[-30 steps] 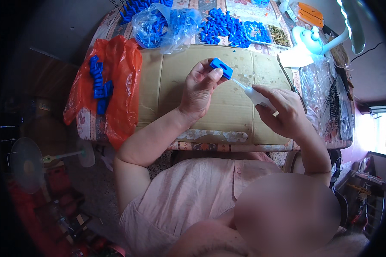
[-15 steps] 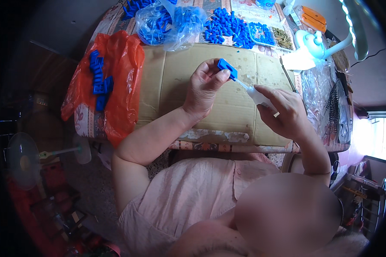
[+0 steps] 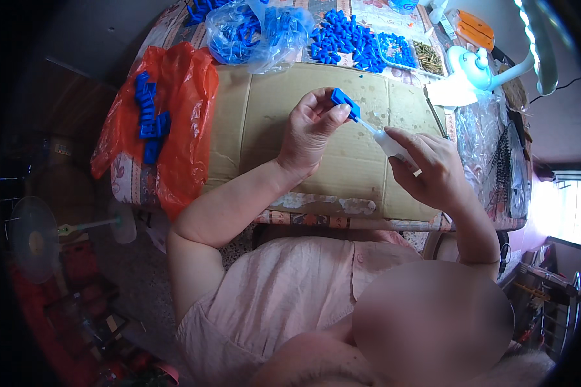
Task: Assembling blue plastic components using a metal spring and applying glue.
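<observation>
Above the cardboard sheet (image 3: 284, 155), my left hand (image 3: 311, 132) pinches a small blue plastic block (image 3: 346, 104) between thumb and fingers. My right hand (image 3: 429, 164) is wrapped round a small white squeeze bottle (image 3: 394, 147). The bottle's thin pale nozzle points up and left, its tip at the lower right edge of the block. Whether the tip goes into the block or only touches it, I cannot tell. Part of the bottle is hidden behind my right fingers.
Several blue blocks (image 3: 147, 109) lie on an orange-red plastic bag (image 3: 190, 122) at left. At the back are a clear bag (image 3: 284, 39) of blue parts, a pile of blue pieces (image 3: 348, 42) and brass-coloured pins (image 3: 427, 57). A lit lamp (image 3: 474, 64) and clear plastic (image 3: 481, 138) are at right.
The block and the bottle tip have shifted very slightly to the right in the picture, still together. Both hands keep their grips.
</observation>
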Tool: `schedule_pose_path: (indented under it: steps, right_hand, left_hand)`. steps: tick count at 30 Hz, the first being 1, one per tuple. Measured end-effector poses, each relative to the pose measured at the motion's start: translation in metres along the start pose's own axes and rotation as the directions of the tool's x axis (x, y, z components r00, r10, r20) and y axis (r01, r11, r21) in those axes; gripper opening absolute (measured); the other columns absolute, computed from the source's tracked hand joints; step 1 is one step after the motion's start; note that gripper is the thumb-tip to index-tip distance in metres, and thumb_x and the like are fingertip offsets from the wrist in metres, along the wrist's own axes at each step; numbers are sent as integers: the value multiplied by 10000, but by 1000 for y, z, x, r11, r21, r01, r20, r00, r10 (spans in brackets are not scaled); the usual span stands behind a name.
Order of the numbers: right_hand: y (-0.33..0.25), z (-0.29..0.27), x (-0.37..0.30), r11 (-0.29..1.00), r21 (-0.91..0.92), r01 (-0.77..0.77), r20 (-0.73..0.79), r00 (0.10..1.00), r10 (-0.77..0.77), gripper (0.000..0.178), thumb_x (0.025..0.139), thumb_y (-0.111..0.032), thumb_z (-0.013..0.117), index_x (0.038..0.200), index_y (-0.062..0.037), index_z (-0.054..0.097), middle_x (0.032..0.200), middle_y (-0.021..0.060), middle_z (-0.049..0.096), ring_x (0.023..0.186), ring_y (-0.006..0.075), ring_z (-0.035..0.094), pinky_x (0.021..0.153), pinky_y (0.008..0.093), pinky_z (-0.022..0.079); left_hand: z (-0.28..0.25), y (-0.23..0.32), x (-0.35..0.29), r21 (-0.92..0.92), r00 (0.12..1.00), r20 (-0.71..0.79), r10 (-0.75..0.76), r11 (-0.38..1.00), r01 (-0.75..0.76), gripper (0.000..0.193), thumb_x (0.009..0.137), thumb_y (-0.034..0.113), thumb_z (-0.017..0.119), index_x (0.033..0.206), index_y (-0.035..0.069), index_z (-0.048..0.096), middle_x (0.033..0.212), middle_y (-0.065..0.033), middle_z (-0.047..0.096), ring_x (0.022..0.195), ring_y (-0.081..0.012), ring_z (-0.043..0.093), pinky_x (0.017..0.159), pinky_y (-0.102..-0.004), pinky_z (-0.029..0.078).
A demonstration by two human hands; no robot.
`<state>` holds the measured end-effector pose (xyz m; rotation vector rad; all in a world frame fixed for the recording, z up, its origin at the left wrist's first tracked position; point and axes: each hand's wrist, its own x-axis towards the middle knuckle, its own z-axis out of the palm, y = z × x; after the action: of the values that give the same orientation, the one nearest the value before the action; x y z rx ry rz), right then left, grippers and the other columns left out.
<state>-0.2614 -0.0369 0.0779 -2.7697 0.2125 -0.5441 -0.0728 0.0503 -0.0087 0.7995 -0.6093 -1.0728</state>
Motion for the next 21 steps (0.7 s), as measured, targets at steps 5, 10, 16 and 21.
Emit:
schedule_pose_path:
  steps: [5, 10, 16, 21]
  right_hand:
    - [-4, -2, 2, 998, -60, 29, 16, 999, -28, 410, 713, -93, 636, 1098, -14, 519, 708, 96, 584, 610, 266, 592, 533, 372, 467]
    - [-9, -8, 6, 997, -77, 11, 65, 998, -6, 383, 728, -111, 626, 1081, -15, 513, 709, 100, 580, 622, 278, 587, 542, 384, 463]
    - [-8, -9, 6, 997, -75, -14, 102, 995, 21, 367, 736, -117, 616, 1072, -18, 507, 712, 106, 579, 624, 289, 584, 542, 391, 460]
    - [-7, -7, 6, 998, -70, 2, 69, 998, 3, 359, 734, -112, 614, 1064, -19, 507, 708, 105, 577, 613, 290, 580, 537, 394, 457]
  left_hand:
    - [0, -1, -1, 1, 1000, -16, -23, 1000, 23, 276, 854, 151, 605, 1087, 42, 504, 1004, -37, 564, 947, -128, 551, 911, -328, 437]
    - [0, -3, 0, 2, 1000, -21, -23, 1000, 23, 277, 853, 151, 606, 1088, 44, 506, 1000, -31, 567, 946, -124, 551, 905, -326, 441]
    - [-1, -4, 0, 10, 999, -24, -28, 1000, 28, 281, 848, 154, 611, 1086, 45, 510, 1004, -29, 568, 949, -123, 551, 907, -322, 438]
    - [-1, -4, 1, 12, 999, -22, -31, 999, 31, 286, 847, 152, 612, 1092, 44, 510, 1008, -30, 569, 952, -123, 552, 909, -320, 436]
